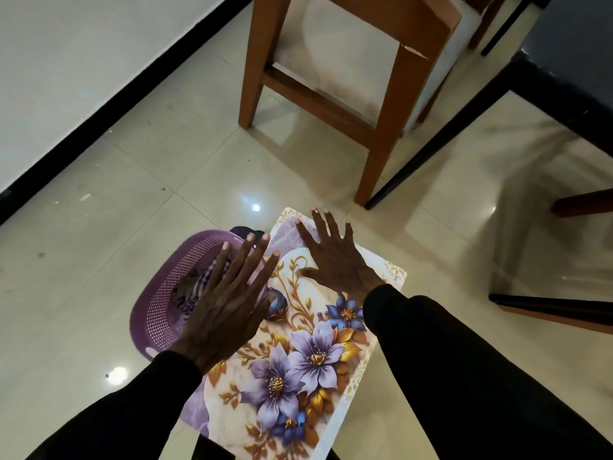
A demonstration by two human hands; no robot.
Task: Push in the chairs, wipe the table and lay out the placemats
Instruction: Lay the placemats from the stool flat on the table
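Here, at far left, a black skirting strip is running along the foot of the wall, and the glossy tiled floor is reflecting ceiling lights. A purple perforated basket is sitting low beside the person, with a checked cloth lying inside it. The left hand is hovering over the basket's right rim and the near edge of the mat, fingers straight and spread, gripping nothing. Next comes the task's thing, a floral placemat printed with purple and blue flowers and gold leaves. It is lying flat in front of the person, well apart from the tabletop, and whether more mats are stacked under it cannot be told. The right hand is lying over its far end, fingers fanned wide. Whether the palm is pressing down or only hovering is not clear.

A small printed label is showing on the mat's far right corner, too small to read. No other writing is visible.

Beyond, a wooden chair is standing just beside the dark table.

As a judgement, the laying-out is only beginning. No mat is yet showing on the small visible part of the table, and whether the wiping and chair-pushing are finished cannot be told.
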